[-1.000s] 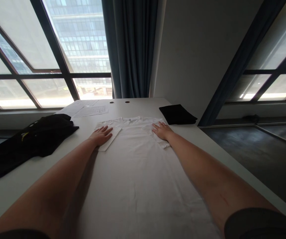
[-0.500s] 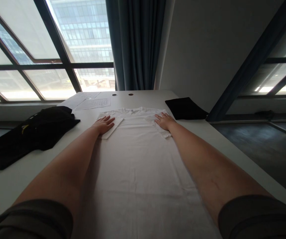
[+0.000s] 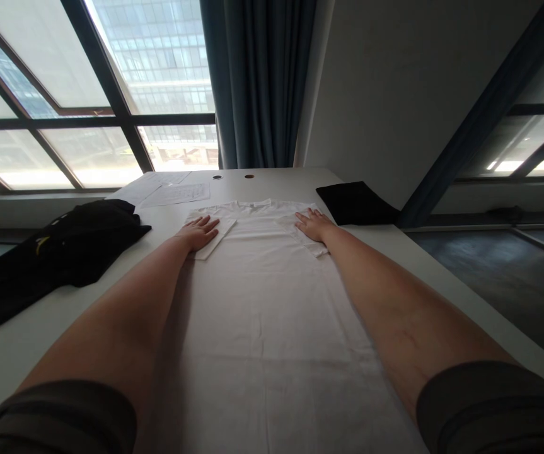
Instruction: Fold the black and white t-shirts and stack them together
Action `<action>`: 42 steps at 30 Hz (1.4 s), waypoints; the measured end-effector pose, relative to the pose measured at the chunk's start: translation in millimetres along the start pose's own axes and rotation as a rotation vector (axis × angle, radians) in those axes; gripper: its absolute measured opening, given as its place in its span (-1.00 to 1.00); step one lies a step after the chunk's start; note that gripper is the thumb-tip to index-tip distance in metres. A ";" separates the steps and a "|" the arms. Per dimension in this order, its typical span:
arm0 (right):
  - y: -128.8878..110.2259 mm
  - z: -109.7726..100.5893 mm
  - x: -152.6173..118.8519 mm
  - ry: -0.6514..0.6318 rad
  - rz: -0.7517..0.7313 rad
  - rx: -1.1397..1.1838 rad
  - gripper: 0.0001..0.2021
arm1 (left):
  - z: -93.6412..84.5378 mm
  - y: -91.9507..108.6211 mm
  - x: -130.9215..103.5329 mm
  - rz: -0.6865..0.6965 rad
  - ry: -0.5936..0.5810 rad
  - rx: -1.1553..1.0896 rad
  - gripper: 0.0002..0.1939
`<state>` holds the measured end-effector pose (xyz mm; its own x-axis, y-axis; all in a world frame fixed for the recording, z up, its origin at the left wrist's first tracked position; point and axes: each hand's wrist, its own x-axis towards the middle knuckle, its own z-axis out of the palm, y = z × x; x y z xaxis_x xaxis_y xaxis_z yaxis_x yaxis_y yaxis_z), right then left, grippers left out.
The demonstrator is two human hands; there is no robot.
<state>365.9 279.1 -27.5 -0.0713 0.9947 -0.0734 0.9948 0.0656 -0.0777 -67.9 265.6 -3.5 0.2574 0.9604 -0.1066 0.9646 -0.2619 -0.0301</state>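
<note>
A white T-shirt (image 3: 257, 302) lies spread out on a white table, its collar at the far end and its lower part running out of the bottom of the view. On its left sleeve area, folded inward, my left hand (image 3: 198, 233) rests flat with fingers spread. My right hand (image 3: 312, 225) lies with its fingers apart on the other sleeve area, near the shoulder. Neither hand grips the cloth. Light creases run across the body of the shirt.
The white table (image 3: 290, 181) reaches back to a dark blue curtain (image 3: 260, 82). A crumpled black garment (image 3: 68, 246) lies at the left, a folded black cloth (image 3: 357, 203) at the right. Paper sheets (image 3: 177, 194) lie at the back left.
The view has shifted very slightly. Both hands stay at the same places on the shirt, still flat and open.
</note>
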 end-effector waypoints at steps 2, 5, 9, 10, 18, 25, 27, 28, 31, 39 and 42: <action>-4.3 -4.1 -5.2 0.002 0.014 -0.006 -0.26 | -2.6 6.8 -4.5 -0.033 0.014 0.007 -0.30; -15.9 -11.4 -20.2 0.026 0.038 -0.018 -0.29 | -2.8 25.5 -23.7 -0.054 0.045 0.018 -0.29; -35.9 -12.6 -61.6 0.032 -0.049 -0.015 -0.34 | 8.5 54.3 -84.8 0.022 0.080 0.015 -0.27; -39.9 -10.4 -76.4 0.028 -0.086 -0.015 -0.34 | 12.6 58.5 -105.9 0.035 0.083 0.002 -0.27; -40.6 10.9 -239.4 0.049 -0.311 -0.012 -0.33 | 44.8 42.7 -289.7 0.041 0.098 -0.032 -0.32; -33.8 17.2 -365.1 0.001 -0.455 0.039 -0.38 | 75.0 35.7 -400.4 0.206 0.285 0.038 -0.38; -29.6 17.2 -382.6 0.005 -0.473 0.053 -0.39 | 75.5 31.5 -416.5 0.247 0.327 0.046 -0.37; -27.0 16.8 -388.4 0.004 -0.478 0.061 -0.40 | 75.1 28.9 -421.9 0.259 0.339 0.047 -0.37; -17.9 17.2 -398.1 0.019 -0.453 0.079 -0.40 | 75.8 21.0 -430.4 0.246 0.345 0.047 -0.39; 3.6 28.3 -406.6 0.104 -0.310 0.031 -0.28 | 85.8 15.2 -430.3 0.123 0.309 0.021 -0.42; 4.6 23.3 -408.2 0.078 -0.311 0.024 -0.28 | 84.2 16.5 -429.0 0.103 0.287 -0.003 -0.43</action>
<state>397.8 -128.5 -21.0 -0.3655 0.9302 0.0335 0.9240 0.3669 -0.1077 -167.2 -158.8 -41.9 0.3591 0.9166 0.1761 0.9327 -0.3594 -0.0312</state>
